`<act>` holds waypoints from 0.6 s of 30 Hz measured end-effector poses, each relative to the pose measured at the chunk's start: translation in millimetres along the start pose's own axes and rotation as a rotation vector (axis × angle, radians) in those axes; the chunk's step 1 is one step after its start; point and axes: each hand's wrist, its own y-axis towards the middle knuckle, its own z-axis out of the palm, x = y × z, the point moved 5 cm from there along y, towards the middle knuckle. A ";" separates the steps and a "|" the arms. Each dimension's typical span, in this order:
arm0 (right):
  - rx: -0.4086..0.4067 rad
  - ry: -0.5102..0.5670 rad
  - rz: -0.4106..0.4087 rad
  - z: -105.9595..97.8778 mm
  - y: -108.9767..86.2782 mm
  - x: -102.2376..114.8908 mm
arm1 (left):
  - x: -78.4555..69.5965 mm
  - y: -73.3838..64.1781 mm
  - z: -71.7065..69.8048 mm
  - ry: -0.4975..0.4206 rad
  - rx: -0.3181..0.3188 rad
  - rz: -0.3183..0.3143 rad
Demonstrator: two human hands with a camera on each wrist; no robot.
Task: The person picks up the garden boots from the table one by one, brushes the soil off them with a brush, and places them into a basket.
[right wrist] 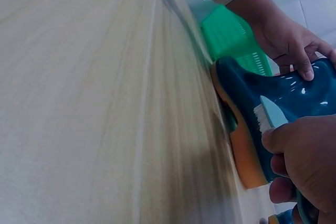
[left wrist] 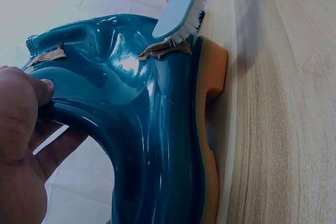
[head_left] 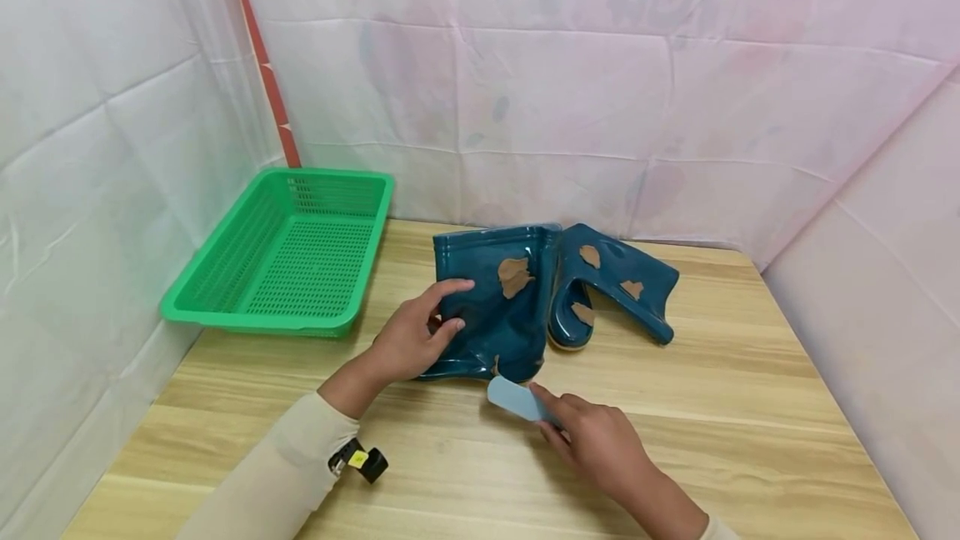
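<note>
A glossy dark teal rain boot (head_left: pixel 487 319) stands on its orange-tan sole on the table, brown patches stuck on its shaft and near the heel. My left hand (head_left: pixel 408 340) grips the shaft's edge, thumb on one face and fingers behind it. In my right hand (head_left: pixel 600 444) is a scrubbing brush (head_left: pixel 517 400) with a light blue back and white bristles. The left wrist view shows those bristles right at the brown patch (left wrist: pixel 165 50) above the heel. Much of the brush handle is hidden inside my right hand.
A second teal boot (head_left: pixel 630 261), its shaft folded over to the right and marked with several brown patches, lies just right of the first. The green plastic basket (head_left: pixel 225 319) sits at the table's left. White patterned sheeting (head_left: pixel 562 107) hangs behind the wood-grain table (head_left: pixel 750 407).
</note>
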 end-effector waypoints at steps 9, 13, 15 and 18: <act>-0.072 0.002 0.058 -6.9 7.3 -2.9 | -0.4 -1.4 0.1 -0.002 0.000 -0.006; -0.026 -0.007 0.056 -1.3 9.6 -0.6 | -0.2 -2.1 -0.2 -0.004 -0.003 -0.011; 0.000 -0.006 0.031 1.7 8.5 1.0 | -0.2 -2.2 -0.2 -0.006 -0.004 -0.009; 0.028 -0.004 -0.015 3.9 5.8 3.0 | -0.3 -1.8 -0.4 -0.012 -0.006 -0.004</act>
